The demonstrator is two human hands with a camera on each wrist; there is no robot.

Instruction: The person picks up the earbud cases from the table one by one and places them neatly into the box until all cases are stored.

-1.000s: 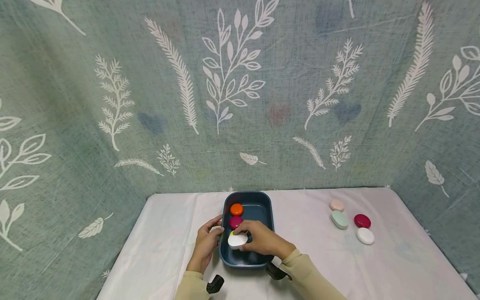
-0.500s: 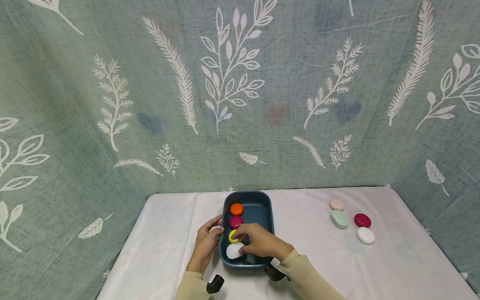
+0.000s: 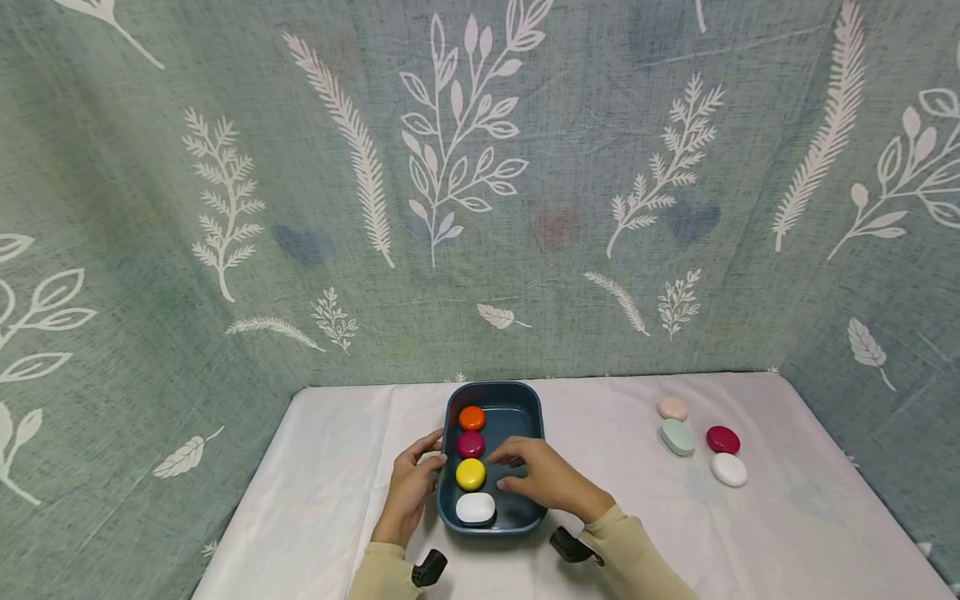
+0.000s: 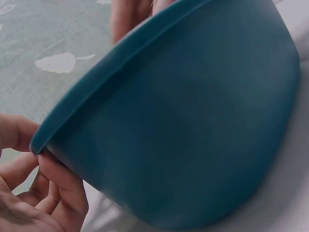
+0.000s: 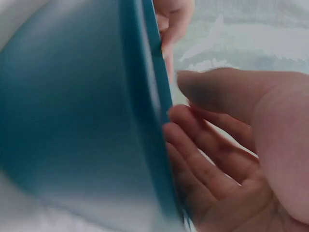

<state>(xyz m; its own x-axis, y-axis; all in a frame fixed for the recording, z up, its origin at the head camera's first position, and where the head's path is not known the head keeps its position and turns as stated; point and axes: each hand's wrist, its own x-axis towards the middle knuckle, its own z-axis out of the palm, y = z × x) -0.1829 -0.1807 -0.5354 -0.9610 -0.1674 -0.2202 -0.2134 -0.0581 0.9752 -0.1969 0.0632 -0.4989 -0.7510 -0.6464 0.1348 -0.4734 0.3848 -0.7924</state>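
A dark blue tray (image 3: 542, 417) stands on the white tablecloth. Down its left side lie an orange stone (image 3: 472, 417), a magenta stone (image 3: 470, 444), a yellow stone (image 3: 470, 474) and a white stone (image 3: 476, 507). My left hand (image 3: 411, 487) holds the tray's left rim, which sits between thumb and curled fingers (image 4: 58, 188) in the left wrist view. My right hand (image 3: 543, 483) hovers over the tray's right half with relaxed fingers and holds nothing. In the right wrist view its open palm (image 5: 241, 145) lies beside the tray's rim (image 5: 154, 96).
On the cloth to the right lie a pink stone (image 3: 672, 408), a pale green stone (image 3: 677, 437), a dark red stone (image 3: 723, 439) and another white stone (image 3: 729, 469). A leaf-patterned green cloth backdrop (image 3: 480, 208) closes in the table behind and on both sides.
My right hand set the white stone down at the near end of the tray's left column, let it go and drew off to the right. The yellow stone shows now.
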